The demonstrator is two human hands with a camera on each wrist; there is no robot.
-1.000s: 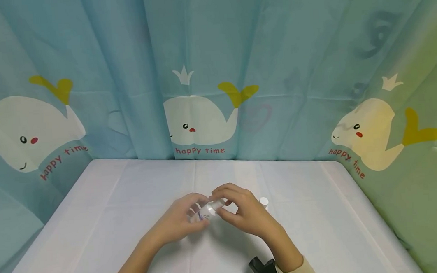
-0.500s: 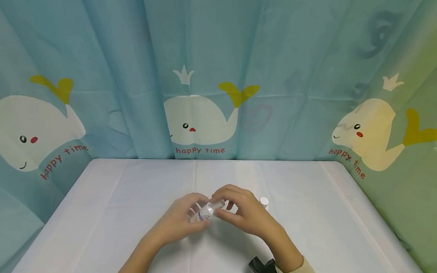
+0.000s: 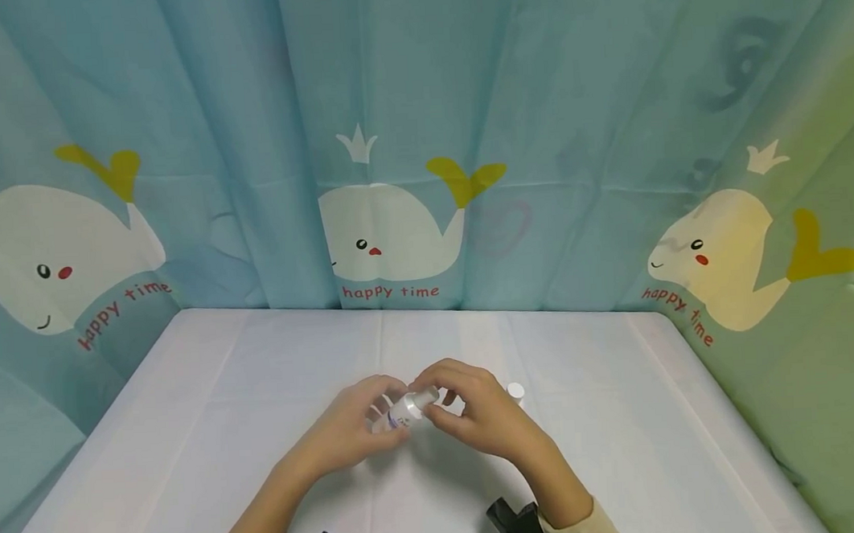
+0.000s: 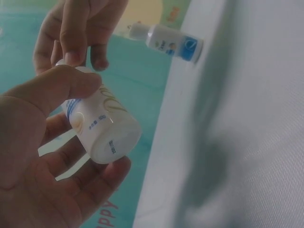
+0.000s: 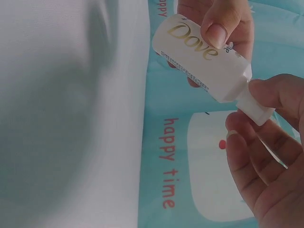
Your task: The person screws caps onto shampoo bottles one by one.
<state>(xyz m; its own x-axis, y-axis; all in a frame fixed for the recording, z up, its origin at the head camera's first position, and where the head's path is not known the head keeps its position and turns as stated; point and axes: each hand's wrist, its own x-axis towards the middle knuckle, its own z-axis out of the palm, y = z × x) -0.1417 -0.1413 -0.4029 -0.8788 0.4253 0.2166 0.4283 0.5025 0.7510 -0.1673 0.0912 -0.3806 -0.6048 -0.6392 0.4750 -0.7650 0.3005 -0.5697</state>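
Note:
A small white Dove bottle (image 5: 199, 57) with gold lettering is held tilted above the table, between both hands. My left hand (image 3: 352, 427) grips its body, thumb on one side and fingers on the other; the base of the bottle (image 4: 114, 137) faces the left wrist camera. With thumb and fingertips, my right hand (image 3: 481, 412) pinches the white cap (image 5: 255, 107), which sits on the bottle's neck. A second white bottle (image 4: 171, 43) with a blue label band stands upright on the table; its white cap (image 3: 516, 391) shows just beyond my right hand in the head view.
The white table (image 3: 259, 372) spreads out around the hands. Behind and beside it hangs a blue-green curtain (image 3: 571, 114) with printed whales. Black wrist camera mounts (image 3: 514, 523) sit on both wrists, near the table's front.
My right thumb and fingertips shift slightly around the cap, the thumb moving forward and then back. My left hand keeps its grip on the bottle in the same place.

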